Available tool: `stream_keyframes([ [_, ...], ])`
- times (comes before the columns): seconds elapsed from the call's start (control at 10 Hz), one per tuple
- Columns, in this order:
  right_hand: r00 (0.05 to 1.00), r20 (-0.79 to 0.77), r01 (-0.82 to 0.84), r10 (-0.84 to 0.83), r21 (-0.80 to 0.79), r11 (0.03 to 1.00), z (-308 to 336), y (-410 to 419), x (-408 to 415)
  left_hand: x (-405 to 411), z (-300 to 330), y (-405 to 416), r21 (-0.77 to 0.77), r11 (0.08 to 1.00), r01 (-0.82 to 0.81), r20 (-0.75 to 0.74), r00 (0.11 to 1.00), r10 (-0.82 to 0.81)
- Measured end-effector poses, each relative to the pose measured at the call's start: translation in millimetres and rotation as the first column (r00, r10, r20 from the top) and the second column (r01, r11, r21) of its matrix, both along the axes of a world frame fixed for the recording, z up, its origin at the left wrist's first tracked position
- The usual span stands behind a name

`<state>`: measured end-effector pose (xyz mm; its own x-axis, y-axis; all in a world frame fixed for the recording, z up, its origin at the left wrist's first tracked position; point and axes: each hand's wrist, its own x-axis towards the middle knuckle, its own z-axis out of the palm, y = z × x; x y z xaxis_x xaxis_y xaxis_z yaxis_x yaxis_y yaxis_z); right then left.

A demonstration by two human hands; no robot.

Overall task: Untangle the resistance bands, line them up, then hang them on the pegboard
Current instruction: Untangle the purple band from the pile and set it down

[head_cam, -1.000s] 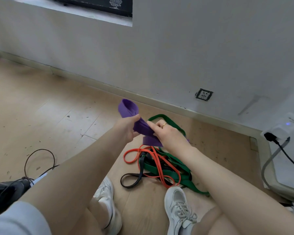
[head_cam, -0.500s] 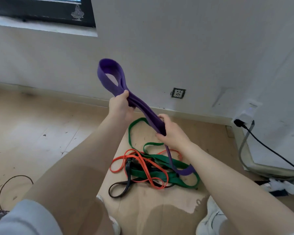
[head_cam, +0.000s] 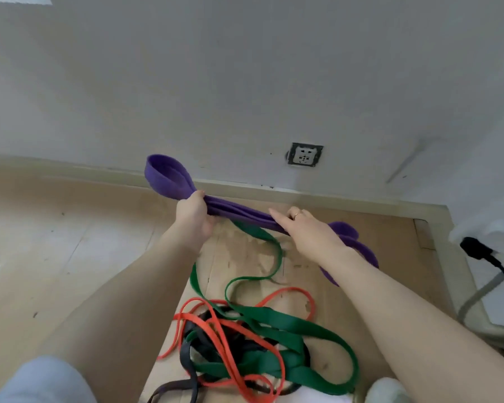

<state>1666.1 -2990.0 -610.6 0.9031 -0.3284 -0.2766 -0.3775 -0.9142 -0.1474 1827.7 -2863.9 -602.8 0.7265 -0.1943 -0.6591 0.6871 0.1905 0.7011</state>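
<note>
Since half a second ago the purple band (head_cam: 239, 212) has come down from an upright hold to lie almost level between the two hands, clear of the pile. Now the left hand (head_cam: 194, 218) grips it with fingers curled round the folded strands, and a loop stands out beyond this hand toward 10 o'clock. At the other side the right hand (head_cam: 309, 231) holds the strands too, with the index finger straight along them, while the remaining loops hang behind the wrist toward 4 o'clock. On the floor (head_cam: 56, 257) below, at 6 o'clock, the green band (head_cam: 288, 324), the orange band (head_cam: 216, 324) and the black band (head_cam: 186, 353) lie crossed over each other. I judge that these bands are light, soft and limp, so they sag and twist freely; the rubber probably grips the skin and also clings to other bands. A good hold seems to be on the flat doubled strands, not the loop ends, because the loops must be open for the pegs.
</note>
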Motion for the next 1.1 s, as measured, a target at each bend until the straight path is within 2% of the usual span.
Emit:
stream_keyframes([
  [0.1, 0.999, -0.004, -0.037, 0.037, -0.024, 0.999, -44, -37, 37, 38, -56, -31, 0.051, 0.998, 0.028, -0.046, 0.999, -0.025],
  [0.3, 0.994, -0.048, -0.106, 0.102, -0.090, 0.990, -144, -92, 94, 89, -157, -76, 0.088, 0.995, -0.047, -0.183, 0.981, 0.062],
  [0.4, 0.990, -0.099, -0.108, 0.099, -0.096, 0.989, -187, -99, 105, 92, -198, -90, 0.186, 0.982, -0.041, -0.133, 0.989, 0.067],
  [0.5, 0.991, -0.123, -0.060, 0.044, -0.124, 0.991, -212, -97, 107, 92, -205, -103, 0.127, 0.960, -0.248, -0.191, 0.944, 0.269],
  [0.6, 0.995, -0.093, -0.047, 0.035, -0.128, 0.991, -226, -94, 109, 96, -211, -96, 0.380, 0.916, -0.128, -0.081, 0.982, 0.171],
  [0.7, 0.997, -0.026, -0.076, 0.074, -0.103, 0.992, -226, -89, 106, 99, -208, -79, 0.244, 0.932, -0.268, -0.124, 0.944, 0.304],
  [0.8, 0.989, -0.051, -0.144, 0.139, -0.089, 0.986, -223, -83, 109, 107, -205, -61, 0.236, 0.920, -0.313, -0.131, 0.928, 0.349],
  [1.0, 0.998, 0.018, -0.058, 0.062, -0.184, 0.981, -221, -80, 124, 118, -195, -53, 0.081, 0.865, -0.496, -0.279, 0.821, 0.497],
  [1.1, 0.997, 0.007, -0.076, 0.080, -0.237, 0.969, -219, -86, 117, 139, -196, -56, 0.086, 0.961, -0.261, -0.280, 0.920, 0.275],
])
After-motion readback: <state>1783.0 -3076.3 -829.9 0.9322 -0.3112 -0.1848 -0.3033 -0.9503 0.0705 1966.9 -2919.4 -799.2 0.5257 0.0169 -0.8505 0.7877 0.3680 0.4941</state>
